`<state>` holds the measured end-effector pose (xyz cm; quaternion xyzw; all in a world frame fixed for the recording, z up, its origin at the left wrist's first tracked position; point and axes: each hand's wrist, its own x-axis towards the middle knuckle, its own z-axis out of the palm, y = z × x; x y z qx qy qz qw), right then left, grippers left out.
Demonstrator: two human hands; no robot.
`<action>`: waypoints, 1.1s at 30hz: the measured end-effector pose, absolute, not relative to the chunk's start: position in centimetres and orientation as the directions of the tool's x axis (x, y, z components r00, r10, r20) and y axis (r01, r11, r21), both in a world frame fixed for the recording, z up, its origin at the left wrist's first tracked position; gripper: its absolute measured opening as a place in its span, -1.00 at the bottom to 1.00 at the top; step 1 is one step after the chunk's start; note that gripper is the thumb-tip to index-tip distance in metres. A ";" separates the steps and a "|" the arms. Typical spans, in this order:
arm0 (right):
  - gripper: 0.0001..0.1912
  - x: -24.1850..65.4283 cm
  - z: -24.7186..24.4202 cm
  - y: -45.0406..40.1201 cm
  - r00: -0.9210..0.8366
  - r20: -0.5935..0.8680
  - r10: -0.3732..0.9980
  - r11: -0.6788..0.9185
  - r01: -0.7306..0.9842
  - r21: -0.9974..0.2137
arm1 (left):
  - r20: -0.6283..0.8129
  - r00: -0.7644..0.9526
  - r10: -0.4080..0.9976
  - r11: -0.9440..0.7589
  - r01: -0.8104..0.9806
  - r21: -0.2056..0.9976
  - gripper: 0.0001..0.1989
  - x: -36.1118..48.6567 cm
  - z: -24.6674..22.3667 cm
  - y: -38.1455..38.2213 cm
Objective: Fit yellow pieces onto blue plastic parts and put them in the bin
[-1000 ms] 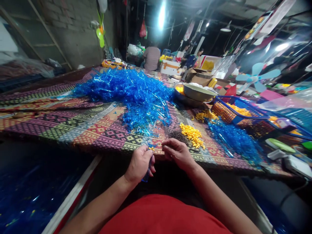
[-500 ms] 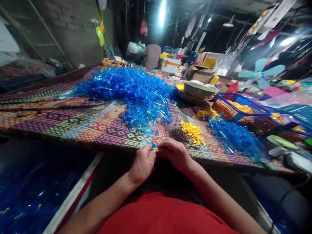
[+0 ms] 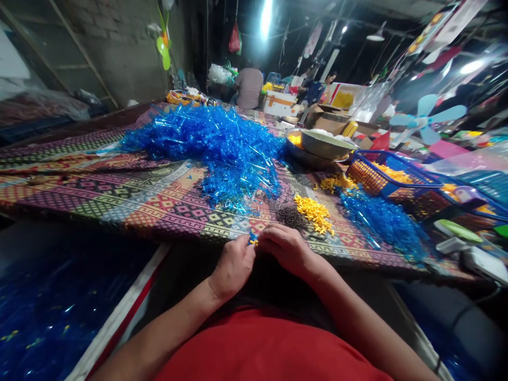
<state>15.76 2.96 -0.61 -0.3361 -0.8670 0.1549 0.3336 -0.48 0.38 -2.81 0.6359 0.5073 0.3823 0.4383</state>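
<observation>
At the near edge of the bench (image 3: 130, 211), two hands work close together on small plastic parts. Left hand (image 3: 233, 269): fingers narrow, pinching a blue plastic piece (image 3: 253, 236), with a yellow bit (image 3: 253, 243) showing at its tip. Right hand (image 3: 289, 247): fingers bunched, tips beside or touching the yellow bit; what they grip, if anything, is hidden, can't tell. Step looks like fiddly fingertip work, so best to brace the left pinch firmly, let the right tips do the fine movement, and press lightly, as thin plastic probably bends or slips. Angling the right fingers off the joint would help sight. Yellow pile (image 3: 314, 216) and dark pile (image 3: 291, 217) sit side by side just past the right hand, handy for a short reach; big blue heap (image 3: 210, 137) lies farther off, toward the left. Writing: nothing legible. Hanging printed strip (image 3: 432, 30), upper right, is too blurred; white box (image 3: 279, 103) at back shows orange bands, no readable label. No brand identifiable.
</observation>
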 end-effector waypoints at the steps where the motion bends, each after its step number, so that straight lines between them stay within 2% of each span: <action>1: -0.88 15.8 -0.5 3.1 -0.563 0.461 0.686 0.726 0.482 -0.491 | 0.059 0.217 0.974 -0.133 0.348 0.928 -0.82 -0.6 -2.8 0.4; 3: -0.89 16.0 -0.3 3.2 -0.588 0.440 0.679 0.730 0.477 -0.489 | 0.049 0.261 0.964 -0.148 0.374 0.916 -0.81 -0.7 -2.7 0.4; 7: -0.92 16.3 -0.1 3.2 -0.639 0.414 0.648 0.755 0.469 -0.458 | -0.080 0.331 0.940 -0.013 0.270 0.963 -0.82 -1.0 -2.4 0.4; 12: -0.86 16.8 -0.3 2.9 -0.703 0.366 0.610 0.793 0.533 -0.296 | -0.217 0.443 0.870 0.187 0.110 0.976 -0.84 -1.1 -2.4 0.4; 15: -0.83 17.0 -0.5 2.7 -0.724 0.371 0.581 0.811 0.554 -0.189 | -0.251 0.487 0.836 0.244 0.078 0.967 -0.83 -1.1 -2.3 0.5; 18: -0.83 17.1 -0.7 2.7 -0.723 0.400 0.564 0.819 0.551 -0.158 | -0.278 0.505 0.817 0.284 0.068 0.957 -0.83 -1.2 -2.1 0.6; 23: -0.86 17.1 -0.8 2.7 -0.680 0.449 0.580 0.815 0.495 -0.302 | -0.314 0.555 0.770 0.361 0.027 0.932 -0.85 -1.6 -1.7 0.7; 28: -0.89 17.2 -0.5 2.5 -0.662 0.446 0.603 0.796 0.454 -0.401 | -0.246 0.528 0.813 0.289 0.003 0.957 -0.91 -1.6 -1.9 0.7; 33: -0.91 16.8 -1.0 2.4 -0.549 0.503 0.667 0.741 0.423 -0.522 | -0.204 0.482 0.852 0.239 -0.010 0.971 -0.89 -1.1 -3.2 0.5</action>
